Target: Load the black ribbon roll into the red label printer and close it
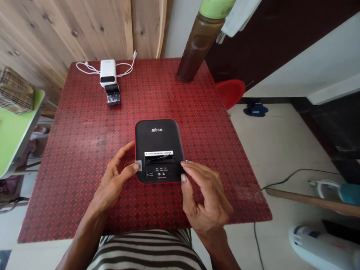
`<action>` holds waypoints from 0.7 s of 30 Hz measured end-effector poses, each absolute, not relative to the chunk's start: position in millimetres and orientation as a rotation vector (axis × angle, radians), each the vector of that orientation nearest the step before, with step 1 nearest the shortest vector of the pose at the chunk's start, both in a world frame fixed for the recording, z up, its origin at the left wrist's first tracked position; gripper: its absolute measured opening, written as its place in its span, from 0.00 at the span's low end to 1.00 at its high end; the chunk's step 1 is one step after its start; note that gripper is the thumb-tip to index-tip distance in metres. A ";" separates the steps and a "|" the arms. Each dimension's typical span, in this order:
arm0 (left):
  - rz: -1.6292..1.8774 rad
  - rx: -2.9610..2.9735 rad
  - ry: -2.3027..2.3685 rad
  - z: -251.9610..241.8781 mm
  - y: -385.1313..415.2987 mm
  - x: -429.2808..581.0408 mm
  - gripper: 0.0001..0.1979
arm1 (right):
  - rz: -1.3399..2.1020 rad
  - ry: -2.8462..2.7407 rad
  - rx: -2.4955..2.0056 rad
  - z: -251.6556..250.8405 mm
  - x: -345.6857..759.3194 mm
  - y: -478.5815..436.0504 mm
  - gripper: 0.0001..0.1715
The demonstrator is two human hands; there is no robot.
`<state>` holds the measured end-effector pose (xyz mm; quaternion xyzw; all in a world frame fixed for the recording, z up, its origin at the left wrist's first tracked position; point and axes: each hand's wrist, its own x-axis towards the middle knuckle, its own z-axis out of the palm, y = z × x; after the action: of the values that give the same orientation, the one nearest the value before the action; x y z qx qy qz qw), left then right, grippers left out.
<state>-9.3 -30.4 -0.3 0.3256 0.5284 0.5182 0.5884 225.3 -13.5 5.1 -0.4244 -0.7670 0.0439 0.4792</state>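
Observation:
A black receipt printer [157,140] with a thin red edge lies on the patterned table, its paper slot [159,159] and small buttons facing me. Something dark and shiny shows in the slot, under a white label strip with a warning sign. My left hand [116,174] grips the printer's left side, the thumb on a grey tab [138,165] and the fingers along the edge, partly hidden. At the lower right edge, my right hand [205,191] has its index fingertip and thumb against the printer, the other fingers curled behind.
On the red table [84,150], a white power bank [108,71] with a white cable lies at the back left, a black and silver strip [113,94] before it. A brown bottle [197,41] with green lid stands at the back right. A red stool [232,92] is beyond the right edge.

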 end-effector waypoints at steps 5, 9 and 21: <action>1.246 0.718 1.270 2.1 -28.2 -3.7 0.29 | 0.112 -1.865 -1.055 3.3 222.5 -17.7 0.22; 1.261 0.728 1.295 0.8 -29.6 1.1 0.31 | 0.113 -1.860 -1.059 2.6 221.8 -16.5 0.21; 1.283 0.669 1.338 1.0 -28.4 8.8 0.31 | 0.273 -1.684 -1.227 -10.1 218.5 -22.0 0.33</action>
<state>8.8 -28.4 1.0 0.2830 0.5658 0.5426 0.5526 218.5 -22.0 -10.1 -0.5068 -0.6953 0.1127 0.4971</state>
